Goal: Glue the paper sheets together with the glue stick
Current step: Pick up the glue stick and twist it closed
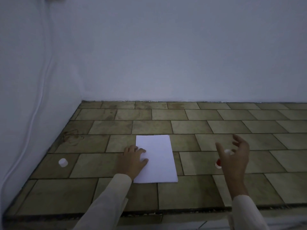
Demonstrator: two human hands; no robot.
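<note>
So the paper sheets (156, 161) lie stacked, long axis running toward the wall (166, 55), with the left hand (132, 161) flat on their left edge. Right hand (235, 156) hovers loose-fingered over the glue stick (218, 163), which lies slanted to their right. Tiled counter (199, 123), white cap (63, 162) off left.

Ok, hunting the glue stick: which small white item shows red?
The glue stick by the right hand, right of the paper; the left cap is all white.

The paper sheets (156, 159) are plain white, on olive-tan tiles (216, 127) laid in a staggered brick pattern with dark grout. The cap (63, 162) at left is white. The glue stick (218, 163) at right shows red and white. The sleeves (106, 201) are cream and the wall (166, 55) is pale blue-grey.
</note>
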